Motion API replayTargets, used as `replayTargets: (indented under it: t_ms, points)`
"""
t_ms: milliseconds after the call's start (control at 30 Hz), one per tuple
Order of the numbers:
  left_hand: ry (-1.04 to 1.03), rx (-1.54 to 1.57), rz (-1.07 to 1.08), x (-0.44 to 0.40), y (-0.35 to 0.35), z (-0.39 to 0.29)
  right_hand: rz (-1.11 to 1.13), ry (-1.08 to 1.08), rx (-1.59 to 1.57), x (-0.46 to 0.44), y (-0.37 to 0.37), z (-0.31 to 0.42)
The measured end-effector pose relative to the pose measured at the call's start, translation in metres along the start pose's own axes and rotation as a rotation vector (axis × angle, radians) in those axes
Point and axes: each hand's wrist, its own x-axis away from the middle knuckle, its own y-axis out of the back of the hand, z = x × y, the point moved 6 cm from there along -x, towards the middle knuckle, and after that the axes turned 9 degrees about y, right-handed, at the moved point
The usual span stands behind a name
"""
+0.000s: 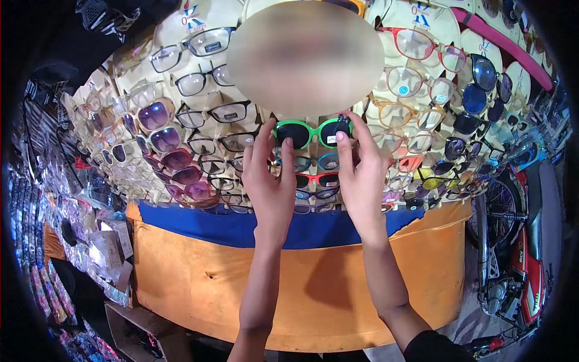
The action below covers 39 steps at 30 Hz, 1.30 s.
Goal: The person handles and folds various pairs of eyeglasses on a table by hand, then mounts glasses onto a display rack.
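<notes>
Green-framed sunglasses (314, 132) with dark lenses and a small white sticker are held level in front of the display, just below a blurred oval. My left hand (270, 166) grips their left end, thumb against the dark lens. At the other end, my right hand (364, 169) pinches the frame, its thumb by the sticker. The folded-out arms of the sunglasses are mostly hidden. Red-framed sunglasses (315, 178) hang on the display between my wrists, under a blue-framed pair (329, 161).
Rows of glasses cover the curved display, including purple-lens sunglasses (164, 140) at left and red-rimmed glasses (416, 45) at upper right. Below is an orange counter front (205, 283) with blue cloth (181, 226). A red motorcycle (531, 283) stands right; a cardboard box (129, 323) sits lower left.
</notes>
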Motion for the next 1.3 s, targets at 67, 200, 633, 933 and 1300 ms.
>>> replayTargets:
  t_ms: [67, 200, 633, 933, 1300]
  points:
    - [0.02, 0.033, 0.01, 0.001, -0.004, 0.007, 0.039, -0.029, 0.009, 0.0, 0.0, 0.0]
    - [-0.09, -0.043, -0.049, 0.0, -0.004, 0.009, 0.047, -0.023, 0.013, -0.001, -0.003, -0.004]
    - [-0.256, -0.147, -0.191, -0.006, 0.021, -0.033, -0.048, 0.005, 0.029, -0.019, 0.02, 0.014]
    - [-0.249, -0.332, -0.015, -0.047, 0.003, -0.053, 0.045, 0.005, 0.06, -0.051, 0.015, 0.023]
    - [0.006, -0.181, 0.142, -0.048, 0.009, -0.06, 0.035, -0.045, -0.003, -0.056, 0.023, 0.035]
